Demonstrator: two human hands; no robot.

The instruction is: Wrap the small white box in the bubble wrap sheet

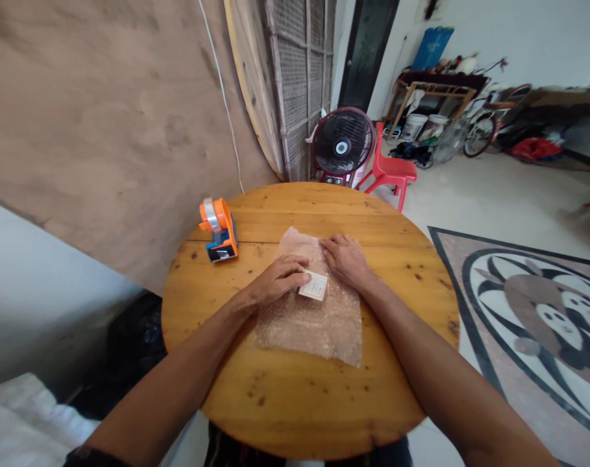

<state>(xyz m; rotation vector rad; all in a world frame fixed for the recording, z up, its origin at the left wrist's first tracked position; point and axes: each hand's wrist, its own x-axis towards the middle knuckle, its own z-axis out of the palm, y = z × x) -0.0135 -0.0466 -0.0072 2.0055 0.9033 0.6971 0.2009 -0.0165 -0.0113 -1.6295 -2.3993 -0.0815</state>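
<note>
A sheet of clear bubble wrap (319, 327) lies spread on the round wooden table (295, 408). A small pale box with fine print on its top (314, 286) rests on the middle of the sheet. My left hand (281, 280) is at the box's left side, its thumb against the upper left corner and its fingers bent beyond it. On the sheet's right edge lies my right hand (346, 259), palm down with fingers stretched out, apart from the box. Part of the bubble wrap is hidden under both hands.
An orange and blue tape dispenser (220, 230) stands at the table's back left. Behind the table are a fan (343, 143) and a red plastic chair (392, 168). A large wooden panel (129, 117) leans along the left side. A patterned mat design (542, 311) is on the floor at right.
</note>
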